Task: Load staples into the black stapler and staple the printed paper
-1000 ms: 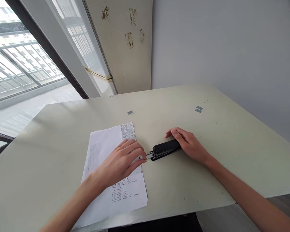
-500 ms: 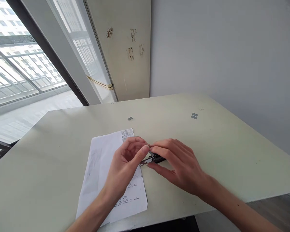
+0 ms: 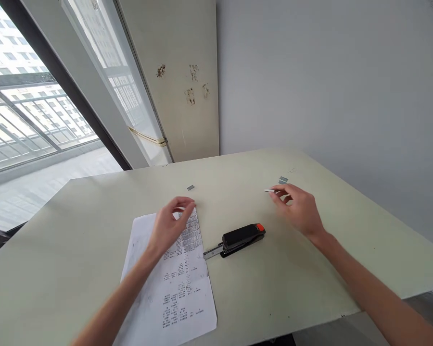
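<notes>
A black stapler (image 3: 242, 237) with a red end lies on the table between my hands, its metal staple tray (image 3: 213, 251) pulled out toward the paper. My right hand (image 3: 300, 209) is raised to the right, beyond the stapler, pinching a thin pale strip of staples (image 3: 269, 191) between thumb and fingers. Over the upper part of the printed paper (image 3: 187, 288), my left hand (image 3: 169, 225) has thumb and forefinger brought together; whether anything tiny sits between them is hidden.
Grey strips of staples (image 3: 283, 179) lie just behind my right hand, and another short strip (image 3: 190, 188) lies beyond the paper. The pale table (image 3: 303, 288) meets a wall (image 3: 328, 86) at the right and a window side at the left.
Both hands have come apart from over the stapler. The right moved away to the right and back with the strip; the left shifted left over the paper. The stapler now lies untouched.
</notes>
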Action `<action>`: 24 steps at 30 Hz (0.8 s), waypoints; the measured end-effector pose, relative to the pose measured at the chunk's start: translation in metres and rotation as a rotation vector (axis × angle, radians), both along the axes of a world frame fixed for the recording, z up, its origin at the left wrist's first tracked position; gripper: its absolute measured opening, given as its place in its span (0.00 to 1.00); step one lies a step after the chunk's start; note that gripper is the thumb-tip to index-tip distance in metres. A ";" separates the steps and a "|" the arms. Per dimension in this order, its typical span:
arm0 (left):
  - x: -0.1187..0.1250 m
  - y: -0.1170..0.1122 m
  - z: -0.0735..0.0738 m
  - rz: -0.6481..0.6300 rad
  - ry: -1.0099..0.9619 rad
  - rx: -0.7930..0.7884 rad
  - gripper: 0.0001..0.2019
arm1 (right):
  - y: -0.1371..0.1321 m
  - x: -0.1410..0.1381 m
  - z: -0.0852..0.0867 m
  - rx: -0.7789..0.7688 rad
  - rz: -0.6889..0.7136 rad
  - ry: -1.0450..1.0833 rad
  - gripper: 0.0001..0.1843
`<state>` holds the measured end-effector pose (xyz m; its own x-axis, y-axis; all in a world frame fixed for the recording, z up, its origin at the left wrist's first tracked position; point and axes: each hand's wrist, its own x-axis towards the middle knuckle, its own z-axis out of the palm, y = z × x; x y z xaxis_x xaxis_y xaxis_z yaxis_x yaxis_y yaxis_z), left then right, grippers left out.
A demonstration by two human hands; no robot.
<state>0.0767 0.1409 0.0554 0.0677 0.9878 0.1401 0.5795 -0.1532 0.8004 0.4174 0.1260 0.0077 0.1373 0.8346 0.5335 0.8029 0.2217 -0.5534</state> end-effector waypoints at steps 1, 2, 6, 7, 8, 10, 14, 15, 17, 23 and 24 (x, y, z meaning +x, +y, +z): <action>-0.006 0.008 -0.003 0.020 0.061 0.023 0.16 | 0.009 0.014 -0.010 -0.051 -0.054 -0.029 0.11; -0.010 0.014 -0.006 0.025 0.118 0.045 0.16 | 0.017 0.027 -0.020 -0.077 -0.120 -0.069 0.12; -0.023 0.029 -0.015 -0.032 0.296 0.145 0.15 | 0.036 0.059 -0.046 -0.091 -0.201 -0.241 0.16; -0.025 0.033 -0.018 -0.040 0.334 0.172 0.15 | 0.038 0.062 -0.050 -0.088 -0.205 -0.269 0.16; -0.026 0.038 -0.021 -0.040 0.370 0.196 0.14 | 0.039 0.065 -0.053 -0.085 -0.210 -0.289 0.17; -0.026 0.051 -0.029 -0.022 0.429 0.230 0.14 | 0.040 0.067 -0.056 -0.084 -0.230 -0.312 0.17; -0.014 0.087 -0.046 0.045 0.495 0.236 0.17 | 0.039 0.067 -0.058 -0.080 -0.260 -0.342 0.17; -0.010 0.096 -0.049 0.065 0.508 0.234 0.18 | 0.038 0.067 -0.058 -0.075 -0.259 -0.345 0.18; -0.003 0.110 -0.055 0.099 0.532 0.229 0.18 | 0.035 0.066 -0.058 -0.066 -0.246 -0.335 0.18; -0.002 0.119 -0.058 0.047 0.552 0.250 0.07 | 0.026 0.056 -0.054 -0.048 -0.108 -0.259 0.16; -0.004 0.116 -0.057 0.033 0.548 0.269 0.07 | 0.025 0.052 -0.053 -0.045 -0.073 -0.250 0.15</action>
<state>0.0729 0.2568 -0.0011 0.1702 0.9256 0.3380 0.9041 -0.2830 0.3200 0.4696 0.1507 -0.0452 0.0669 0.8510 0.5208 0.9288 0.1376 -0.3441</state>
